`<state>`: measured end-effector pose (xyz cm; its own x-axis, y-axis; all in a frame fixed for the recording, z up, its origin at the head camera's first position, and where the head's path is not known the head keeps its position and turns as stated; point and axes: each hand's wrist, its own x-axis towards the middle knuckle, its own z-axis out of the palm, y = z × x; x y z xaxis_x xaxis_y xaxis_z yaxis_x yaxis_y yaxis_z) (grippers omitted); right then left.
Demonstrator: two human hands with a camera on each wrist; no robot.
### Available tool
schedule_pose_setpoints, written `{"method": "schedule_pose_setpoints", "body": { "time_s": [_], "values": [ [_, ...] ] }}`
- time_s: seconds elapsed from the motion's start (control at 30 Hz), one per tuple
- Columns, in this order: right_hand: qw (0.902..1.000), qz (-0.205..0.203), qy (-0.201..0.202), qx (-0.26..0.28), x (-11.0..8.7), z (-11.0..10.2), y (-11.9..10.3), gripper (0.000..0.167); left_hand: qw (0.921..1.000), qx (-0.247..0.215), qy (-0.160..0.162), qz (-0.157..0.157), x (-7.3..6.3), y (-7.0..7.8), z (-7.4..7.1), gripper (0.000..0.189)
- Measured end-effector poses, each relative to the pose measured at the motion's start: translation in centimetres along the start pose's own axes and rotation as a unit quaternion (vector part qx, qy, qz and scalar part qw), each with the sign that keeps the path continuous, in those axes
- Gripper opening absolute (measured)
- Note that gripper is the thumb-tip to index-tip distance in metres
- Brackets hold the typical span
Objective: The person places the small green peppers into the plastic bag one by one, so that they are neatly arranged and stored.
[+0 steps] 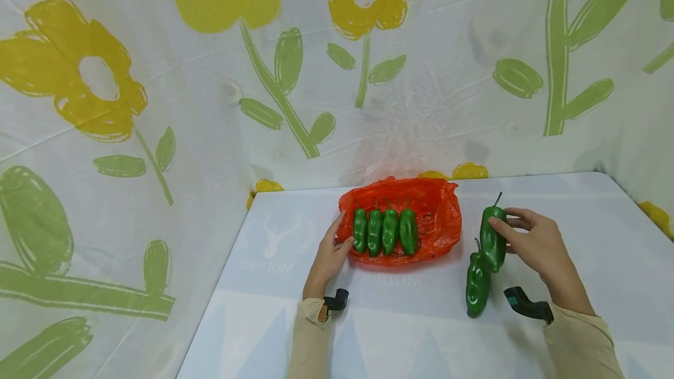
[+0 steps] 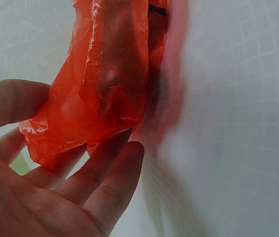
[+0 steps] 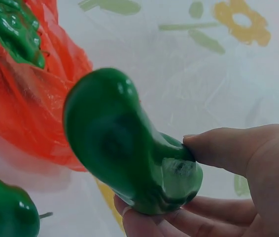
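A green pepper [image 1: 493,238] is in my right hand [image 1: 538,241], pinched between thumb and fingers, its stem pointing up in the head view. Just below it another green pepper [image 1: 477,286] lies on the table. Left of these sits a red plastic bag [image 1: 439,240], spread wide, with several green peppers [image 1: 390,231] side by side inside. My left hand [image 1: 330,257] holds the bag's left edge. In the left wrist view, the thumb is on one side of the red plastic [image 2: 87,106] and the fingers on the other.
The white table [image 1: 274,314] carries faint printed patterns. Behind it and to the sides hang pale sheets [image 1: 442,127] with yellow flowers and green leaves. A black wrist camera [image 1: 528,304] sits on the right wrist, another [image 1: 337,300] on the left.
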<state>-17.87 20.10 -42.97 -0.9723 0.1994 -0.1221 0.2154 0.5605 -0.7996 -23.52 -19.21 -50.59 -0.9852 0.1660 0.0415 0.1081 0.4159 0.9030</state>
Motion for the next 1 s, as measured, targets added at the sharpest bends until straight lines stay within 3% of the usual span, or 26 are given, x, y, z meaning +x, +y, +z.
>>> {"method": "schedule_pose_setpoints", "body": {
  "time_s": [1.0],
  "values": [
    [0.9992,-0.03,-0.01,0.023,0.8,0.8,-2.1,0.082,1.0,-0.001,-0.001,0.005,0.1,-0.3,0.1,0.068]
  ]
}}
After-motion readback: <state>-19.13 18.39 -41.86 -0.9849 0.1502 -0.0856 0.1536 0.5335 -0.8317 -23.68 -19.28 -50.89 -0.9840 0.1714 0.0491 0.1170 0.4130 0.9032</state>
